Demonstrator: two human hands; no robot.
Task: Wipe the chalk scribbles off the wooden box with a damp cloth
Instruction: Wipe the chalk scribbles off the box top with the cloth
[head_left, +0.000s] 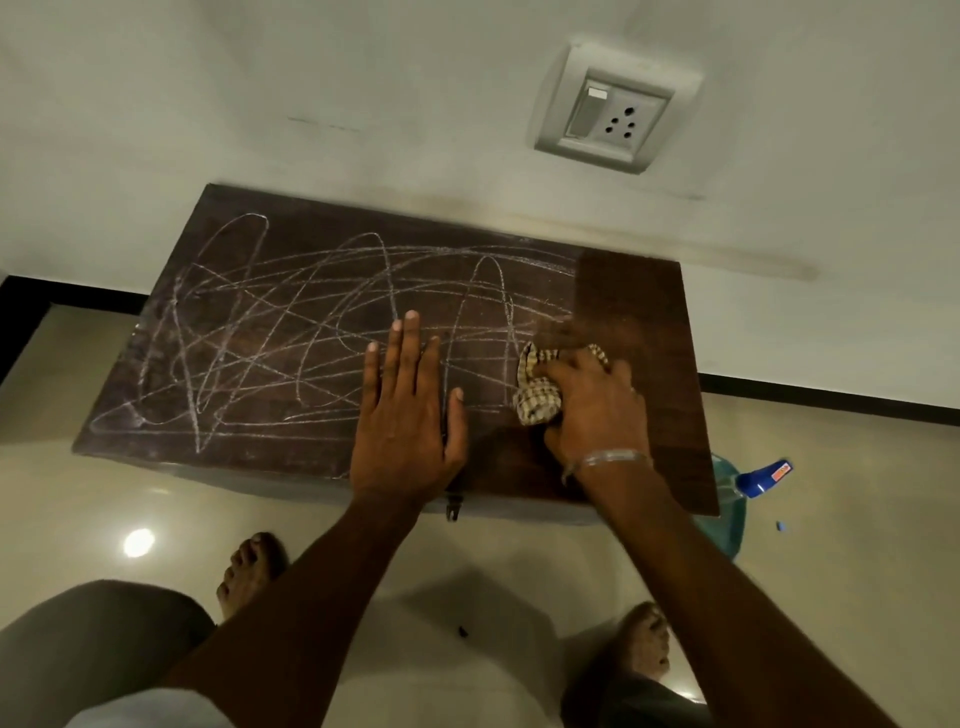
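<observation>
Wiping chalk off the box, right side's clean already

Right hand (597, 400) bunches the checked cloth (537, 395) at center-right of the wooden box (644, 312); left hand (408, 410) lies flat, fingers spread, on the chalk scribbles (270, 322) beside it.

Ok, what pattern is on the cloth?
The cloth is checked, beige with dark lines; the head view shows it bunched under the right hand.

Dim, edge-warped view; lamp glare on floor (138, 543).
</observation>
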